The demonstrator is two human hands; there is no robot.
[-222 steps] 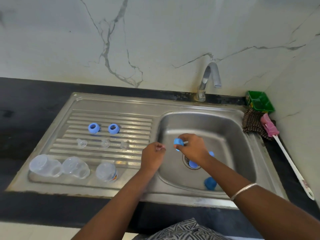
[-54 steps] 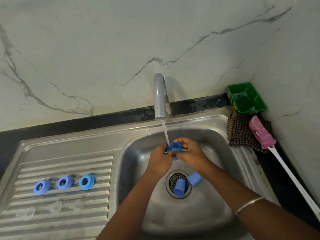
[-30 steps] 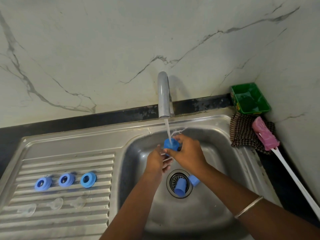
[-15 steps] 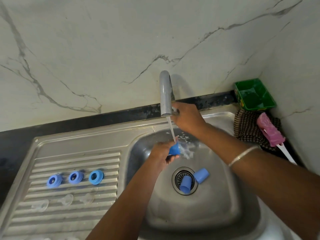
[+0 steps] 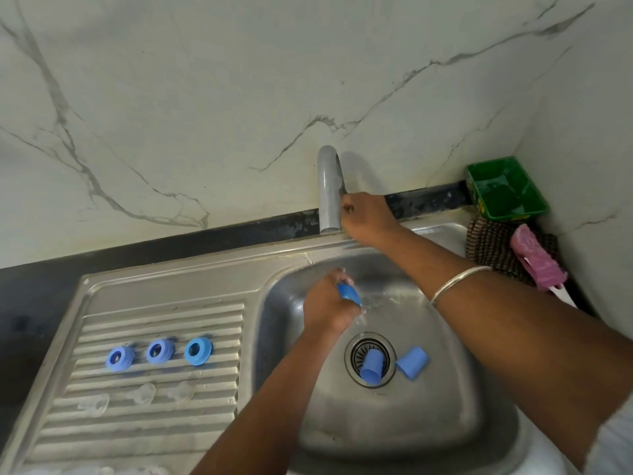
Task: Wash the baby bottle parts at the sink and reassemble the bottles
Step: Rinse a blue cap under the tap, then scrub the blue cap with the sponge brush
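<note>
While the left hand (image 5: 327, 305) grips a blue cap (image 5: 349, 294), the right hand (image 5: 366, 217) holds something behind the tap (image 5: 329, 190).

Legible text, labels, brands, numbers, signs: none. The green tray (image 5: 506, 190), right of the tap (image 5: 329, 190), carries a yellow-and-red printed patch on its front left corner, too small and blurred to read.
</note>
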